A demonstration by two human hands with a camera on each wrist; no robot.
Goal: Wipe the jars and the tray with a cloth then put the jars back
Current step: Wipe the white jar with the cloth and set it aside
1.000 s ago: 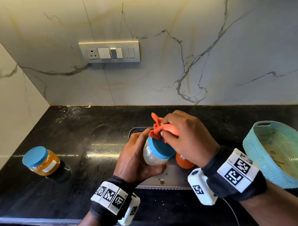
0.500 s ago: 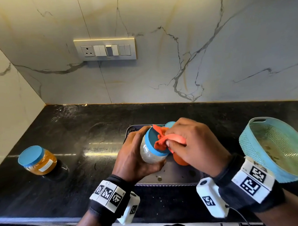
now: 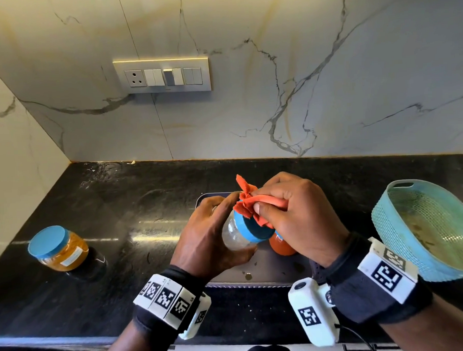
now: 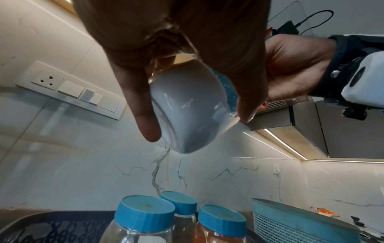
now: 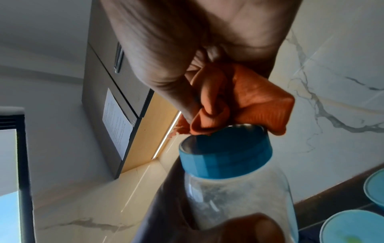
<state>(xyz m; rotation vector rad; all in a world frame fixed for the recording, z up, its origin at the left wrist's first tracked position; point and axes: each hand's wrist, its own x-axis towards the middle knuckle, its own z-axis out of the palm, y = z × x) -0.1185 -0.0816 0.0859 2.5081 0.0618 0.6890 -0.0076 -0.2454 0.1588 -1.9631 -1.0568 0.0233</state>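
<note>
My left hand [image 3: 214, 237] grips a clear jar [image 3: 237, 236] with a blue lid [image 3: 251, 229], tilted above the grey tray [image 3: 256, 279]; the jar's white underside [image 4: 187, 106] fills the left wrist view. My right hand [image 3: 293, 215] pinches a bunched orange cloth [image 3: 248, 201] against the lid top [image 5: 226, 152]. A jar of red powder [image 3: 281, 246] stands on the tray, partly hidden by my right hand. In the left wrist view three blue-lidded jars [image 4: 145, 213] stand on the tray. A jar of yellow contents [image 3: 58, 249] stands alone at the left of the black counter.
A teal mesh basket [image 3: 426, 228] sits at the right of the counter [image 3: 120, 206], close to my right wrist. A switch panel [image 3: 162, 76] is on the marble wall behind. The counter's front edge runs just below my wrists.
The cloth has moved over the jar's lid, from its right side up to its top and far edge. The jar stays tilted in my left hand.
</note>
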